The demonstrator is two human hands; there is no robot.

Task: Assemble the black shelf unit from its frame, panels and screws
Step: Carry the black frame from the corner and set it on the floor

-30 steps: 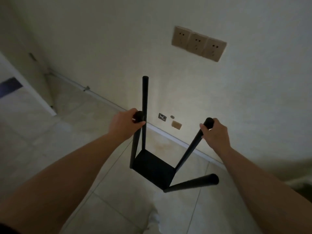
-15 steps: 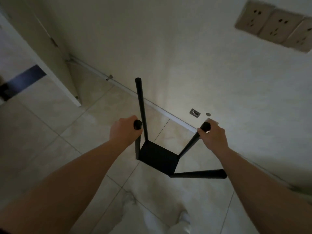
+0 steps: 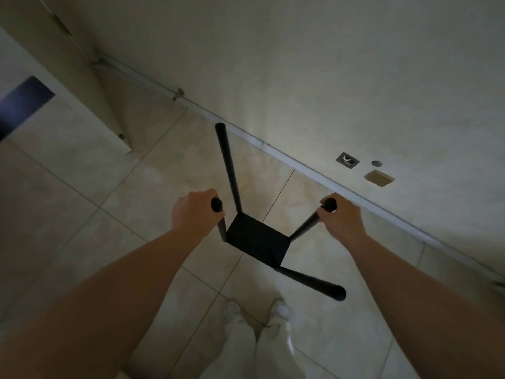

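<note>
The person is standing close to the wall, arms stretched forward and down, holding the black shelf unit (image 3: 258, 242) out in front of them above the tiled floor (image 3: 82, 214). It is showing as a dark square panel with four round black posts sticking up from its corners and splaying outward in the wide lens.

The left hand (image 3: 195, 213) is wrapping its fingers around the top of the near-left post (image 3: 220, 220) — only the rounded black tip is poking out above the fist. The right hand (image 3: 341, 218) is gripping the right-hand post (image 3: 307, 227) the same way, fingers curled round it just below its cap. Both grips are looking firm, knuckles up.

The other two posts are standing free: the far post (image 3: 228, 165) is rising tall between the hands, towards the skirting, and the near post (image 3: 311, 283) is angling out to the right, ending in an open-looking tube end.

Below the panel, the person's pale trousers (image 3: 259, 348) and white shoes (image 3: 278, 310) are showing on the tiles. Whether the unit is touching the floor or hanging clear of it, I cannot tell from here.

Along the foot of the wall (image 3: 300, 64) a pale baseboard (image 3: 273, 150) is running diagonally, and just above it — off to the right — a small broken wall box (image 3: 347, 160) and a tan cover plate (image 3: 379, 178) are sitting side by side. At the left, a door edge (image 3: 90, 77) is standing ajar.
</note>
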